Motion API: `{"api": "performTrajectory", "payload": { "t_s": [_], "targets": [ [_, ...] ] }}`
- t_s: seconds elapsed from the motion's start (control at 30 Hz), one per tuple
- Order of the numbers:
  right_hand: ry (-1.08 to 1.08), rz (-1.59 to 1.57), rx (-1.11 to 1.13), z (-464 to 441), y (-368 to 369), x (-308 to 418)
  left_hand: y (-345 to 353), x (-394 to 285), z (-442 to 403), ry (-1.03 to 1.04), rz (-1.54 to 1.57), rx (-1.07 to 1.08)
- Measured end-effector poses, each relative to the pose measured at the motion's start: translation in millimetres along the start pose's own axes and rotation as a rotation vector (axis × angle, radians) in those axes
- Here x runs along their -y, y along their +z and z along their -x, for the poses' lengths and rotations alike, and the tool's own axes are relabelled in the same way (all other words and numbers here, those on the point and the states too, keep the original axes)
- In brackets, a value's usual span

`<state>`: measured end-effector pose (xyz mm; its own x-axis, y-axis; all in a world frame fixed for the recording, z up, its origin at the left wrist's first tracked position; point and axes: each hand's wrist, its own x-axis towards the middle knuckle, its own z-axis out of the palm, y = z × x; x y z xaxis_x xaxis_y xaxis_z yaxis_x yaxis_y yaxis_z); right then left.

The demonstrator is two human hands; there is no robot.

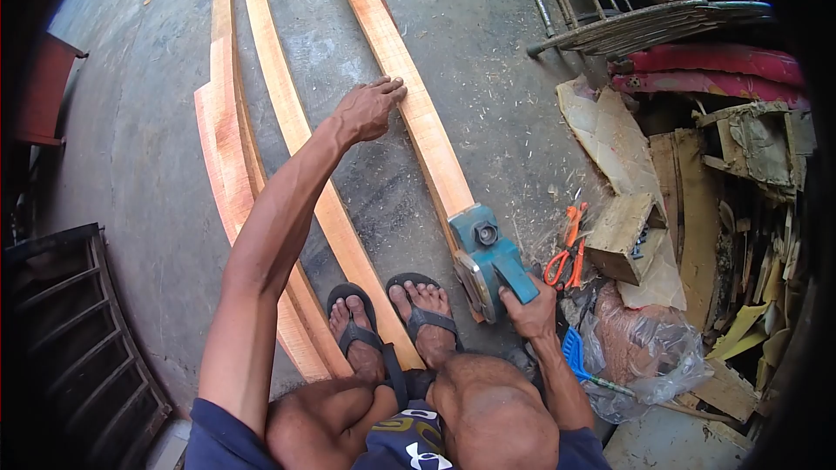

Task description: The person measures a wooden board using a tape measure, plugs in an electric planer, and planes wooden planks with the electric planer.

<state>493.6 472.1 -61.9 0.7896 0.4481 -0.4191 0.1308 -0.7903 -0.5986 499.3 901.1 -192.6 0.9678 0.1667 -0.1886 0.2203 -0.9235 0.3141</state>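
Note:
My right hand (531,306) is wrapped round the rear handle of a teal power planer (492,257). The planer rests on the near end of a long wooden plank (418,109) lying on the floor. Farther up that plank, my left hand (373,107) lies on its left edge, fingertips on the top face, fingers close together but stretched out. To the left, a second long board (296,113) runs between my feet, and more boards (228,148) lie side by side beyond it.
Orange-handled tools (570,248), a small wooden box (623,239), a plastic bag (644,348) and a blue brush (573,352) lie at the right. Stacked metal chairs (644,22) stand upper right, above scrap wood (766,252). A dark slatted frame (96,322) is lower left.

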Motion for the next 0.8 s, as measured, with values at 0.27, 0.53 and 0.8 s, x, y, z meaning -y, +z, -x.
{"api": "performTrajectory", "payload": {
  "t_s": [0.27, 0.53, 0.8],
  "targets": [
    [0.021, -0.090, -0.006, -50.6, 18.2, 45.3, 21.0, 6.2, 12.9, -0.101, 0.423, -0.261],
    [0.016, -0.085, 0.006, -89.4, 28.7, 78.0, 60.5, -83.8, 118.7, -0.317, 0.585, -0.745],
    [-0.049, -0.043, -0.005, -117.9, 39.0, 100.9, 134.6, -225.5, 213.5, 0.449, 0.524, -0.053]
  ]
}}
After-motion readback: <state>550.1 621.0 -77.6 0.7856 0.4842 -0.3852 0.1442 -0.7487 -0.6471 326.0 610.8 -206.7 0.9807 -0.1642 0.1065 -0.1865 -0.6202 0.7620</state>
